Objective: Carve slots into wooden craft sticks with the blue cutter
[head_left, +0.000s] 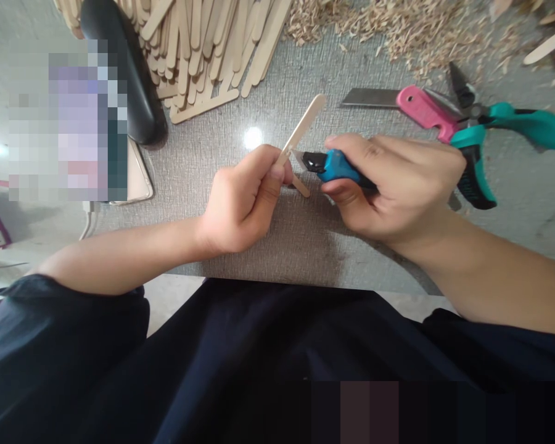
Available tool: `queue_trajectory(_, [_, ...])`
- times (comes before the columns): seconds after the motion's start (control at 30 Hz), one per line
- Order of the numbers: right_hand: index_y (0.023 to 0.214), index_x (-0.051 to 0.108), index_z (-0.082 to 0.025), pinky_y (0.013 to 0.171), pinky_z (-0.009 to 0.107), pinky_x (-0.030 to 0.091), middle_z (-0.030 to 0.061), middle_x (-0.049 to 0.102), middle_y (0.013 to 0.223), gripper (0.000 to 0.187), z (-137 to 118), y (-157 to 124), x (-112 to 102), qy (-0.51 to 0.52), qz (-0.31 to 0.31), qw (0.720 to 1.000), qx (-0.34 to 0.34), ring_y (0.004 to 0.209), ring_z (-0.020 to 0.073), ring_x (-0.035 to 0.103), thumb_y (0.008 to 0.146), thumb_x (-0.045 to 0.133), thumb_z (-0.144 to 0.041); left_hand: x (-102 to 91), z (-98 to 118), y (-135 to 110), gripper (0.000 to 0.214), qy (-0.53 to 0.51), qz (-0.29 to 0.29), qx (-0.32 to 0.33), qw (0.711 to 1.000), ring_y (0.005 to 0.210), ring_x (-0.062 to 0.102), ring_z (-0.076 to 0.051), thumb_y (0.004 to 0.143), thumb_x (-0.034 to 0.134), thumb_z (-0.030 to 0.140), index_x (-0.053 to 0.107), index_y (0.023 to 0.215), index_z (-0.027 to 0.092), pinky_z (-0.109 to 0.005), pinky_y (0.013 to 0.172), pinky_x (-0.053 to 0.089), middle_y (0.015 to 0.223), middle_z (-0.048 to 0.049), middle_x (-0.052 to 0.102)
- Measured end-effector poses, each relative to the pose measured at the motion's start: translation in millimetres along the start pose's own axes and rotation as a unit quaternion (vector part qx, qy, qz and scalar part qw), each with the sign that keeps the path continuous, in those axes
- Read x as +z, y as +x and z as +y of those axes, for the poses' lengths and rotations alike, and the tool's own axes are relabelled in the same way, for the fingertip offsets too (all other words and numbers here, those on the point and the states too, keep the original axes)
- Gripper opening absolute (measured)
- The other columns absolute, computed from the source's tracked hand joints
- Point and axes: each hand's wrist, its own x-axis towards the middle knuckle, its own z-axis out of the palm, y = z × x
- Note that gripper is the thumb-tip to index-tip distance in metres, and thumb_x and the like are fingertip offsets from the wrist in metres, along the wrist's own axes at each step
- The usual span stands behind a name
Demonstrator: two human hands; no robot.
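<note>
Between thumb and fingers, my left hand (247,197) pinches a wooden craft stick (308,120), which slants up to the right. The rounded end of a second craft stick (301,186) shows below those fingers; I cannot tell whether the hand grips it or it lies on the table. My right hand (393,182) is wrapped round a blue and black utility knife (335,165). The knife's short blade points left and meets the edge of the upper stick just above my left thumb, where a small sliver shows.
Craft sticks (208,49) are heaped at the back, beside wood shavings (398,31). A black case (124,74) lies left, next to a blurred phone-like item. On the right, a pink-handled folding blade (425,111) touches teal-handled pruning shears (527,123). The table's front edge is near my body.
</note>
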Motion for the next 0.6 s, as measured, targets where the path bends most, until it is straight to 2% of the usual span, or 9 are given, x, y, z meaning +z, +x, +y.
queue_trajectory(0.13, [0.121,0.085,-0.022,0.059,0.039,0.035,0.0007,0.06,0.069,0.07,0.6,1.0,1.0,0.012,0.032,0.999,-0.025,0.059,0.0189,0.055,0.124,0.035,-0.071,-0.6,1.4,0.2,0.029,0.001,0.004,0.016,1.0,0.058,0.057,-0.009,0.125,0.05,0.039,0.065,0.104,0.026,-0.03,0.055,0.05,0.078,0.0025,0.069])
queue_trajectory(0.3, [0.127,0.086,-0.025,0.062,0.038,0.039,0.0022,0.063,0.071,0.08,-0.9,0.0,-1.5,-0.009,-0.024,1.0,0.01,0.062,0.0199,0.061,0.123,0.023,-0.075,-0.8,-0.5,-0.1,0.027,0.005,0.0,0.032,0.999,0.058,0.056,-0.009,0.125,0.048,0.037,0.064,0.107,0.026,-0.029,0.055,0.05,0.083,0.0022,0.074])
queue_trajectory(0.4, [0.128,0.086,-0.026,0.063,0.038,0.038,0.003,0.064,0.071,0.082,-2.0,-1.0,-2.3,-0.011,-0.028,0.999,0.018,0.063,0.0203,0.062,0.122,0.023,-0.078,-0.8,-0.5,-0.1,0.027,0.01,-0.001,0.025,1.0,0.06,0.058,-0.01,0.125,0.048,0.038,0.064,0.107,0.026,-0.03,0.057,0.052,0.085,0.0014,0.076])
queue_trajectory(0.6, [0.124,0.085,-0.023,0.061,0.037,0.037,0.001,0.066,0.07,0.071,-0.8,1.0,-0.4,0.013,0.013,1.0,-0.014,0.061,0.0179,0.057,0.124,0.032,-0.071,-2.2,0.1,2.0,0.028,0.0,-0.01,0.029,1.0,0.062,0.059,-0.009,0.125,0.049,0.036,0.065,0.105,0.026,-0.029,0.059,0.053,0.082,0.0016,0.071])
